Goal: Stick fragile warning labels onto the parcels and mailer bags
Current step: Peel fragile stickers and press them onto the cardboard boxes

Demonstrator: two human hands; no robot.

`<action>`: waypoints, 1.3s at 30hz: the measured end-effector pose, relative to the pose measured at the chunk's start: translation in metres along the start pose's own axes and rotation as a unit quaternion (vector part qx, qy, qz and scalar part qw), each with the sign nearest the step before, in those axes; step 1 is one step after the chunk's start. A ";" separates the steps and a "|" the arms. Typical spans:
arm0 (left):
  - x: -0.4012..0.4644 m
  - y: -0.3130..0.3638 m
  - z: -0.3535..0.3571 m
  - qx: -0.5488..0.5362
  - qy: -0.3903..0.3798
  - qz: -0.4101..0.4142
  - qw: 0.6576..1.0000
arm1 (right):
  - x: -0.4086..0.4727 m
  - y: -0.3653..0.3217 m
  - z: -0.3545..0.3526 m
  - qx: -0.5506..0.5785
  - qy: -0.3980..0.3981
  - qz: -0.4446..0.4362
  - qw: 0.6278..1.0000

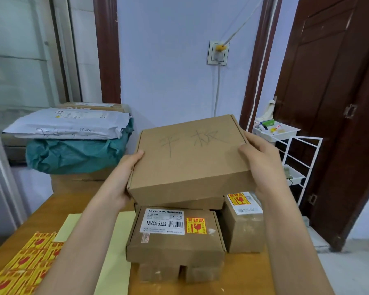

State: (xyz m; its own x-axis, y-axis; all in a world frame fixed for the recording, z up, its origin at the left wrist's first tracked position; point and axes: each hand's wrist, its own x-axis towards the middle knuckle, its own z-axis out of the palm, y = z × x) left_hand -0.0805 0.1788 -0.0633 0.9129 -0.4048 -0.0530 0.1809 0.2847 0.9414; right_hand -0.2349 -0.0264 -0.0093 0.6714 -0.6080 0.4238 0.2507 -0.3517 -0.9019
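Observation:
I hold a flat brown cardboard box with pencilled characters on its lid above the table. My left hand grips its left edge, and my right hand grips its right edge. Under it sits another flat box. In front lies a parcel with a white shipping label and a yellow-red fragile sticker. A smaller upright parcel at the right also bears a fragile sticker. Sheets of fragile labels lie at the lower left on the wooden table.
Pale yellow backing sheets lie beside the labels. At the back left, white mailer bags rest on a teal bag over more boxes. A white wire rack and a dark wooden door stand at the right.

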 end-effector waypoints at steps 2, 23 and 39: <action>-0.015 -0.005 -0.007 0.021 -0.001 -0.001 1.000 | -0.019 0.005 -0.005 0.001 -0.006 0.017 1.000; -0.074 -0.072 -0.049 0.142 0.070 -0.023 0.987 | -0.103 0.063 0.005 -0.046 -0.048 0.212 0.975; -0.074 -0.076 -0.063 0.120 0.097 0.042 0.987 | -0.101 0.035 0.032 -0.168 0.017 -0.019 0.985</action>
State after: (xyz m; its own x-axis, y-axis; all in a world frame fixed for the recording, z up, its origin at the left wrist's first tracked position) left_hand -0.1389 0.2421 -0.1524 0.9781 -0.2076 -0.0119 0.0307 0.0874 0.9957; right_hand -0.2719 0.0454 -0.0865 0.6408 -0.6119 0.4637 0.0257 -0.5866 -0.8095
